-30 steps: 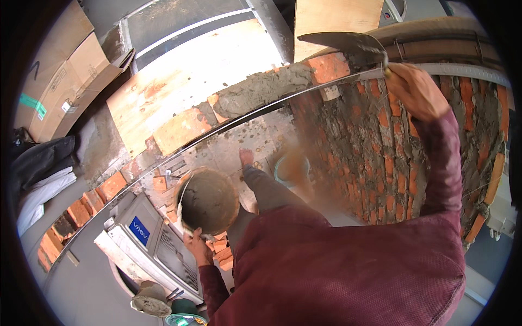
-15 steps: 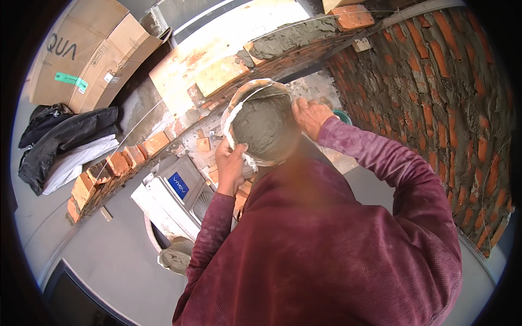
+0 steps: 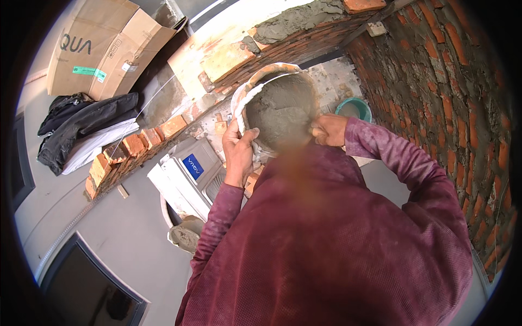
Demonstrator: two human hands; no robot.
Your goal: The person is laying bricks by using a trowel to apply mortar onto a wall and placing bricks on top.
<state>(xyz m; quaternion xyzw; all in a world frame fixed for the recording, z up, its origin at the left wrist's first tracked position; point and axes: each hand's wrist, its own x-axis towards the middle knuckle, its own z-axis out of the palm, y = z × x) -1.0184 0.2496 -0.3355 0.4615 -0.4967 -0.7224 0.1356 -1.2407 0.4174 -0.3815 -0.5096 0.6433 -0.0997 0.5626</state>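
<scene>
Mortar bucket (image 3: 260, 75) sits right between the two sets of fingers, round mouth up: left hand (image 3: 239, 152) grips its edge, so that's nearer; right hand (image 3: 330, 130) is clenched round some stubby handle (image 3: 316, 132) beside it.

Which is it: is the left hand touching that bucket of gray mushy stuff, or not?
Touching. The head view shows the left hand gripping the bucket at its left side, thumb against the rim.

Box (image 3: 103, 46) beside dark clothes (image 3: 87, 127)
Green strip (image 3: 89, 72) on the box; white cloth (image 3: 98, 146) against the clothes; blue label (image 3: 193, 167) on pale unit (image 3: 176, 182).
</scene>
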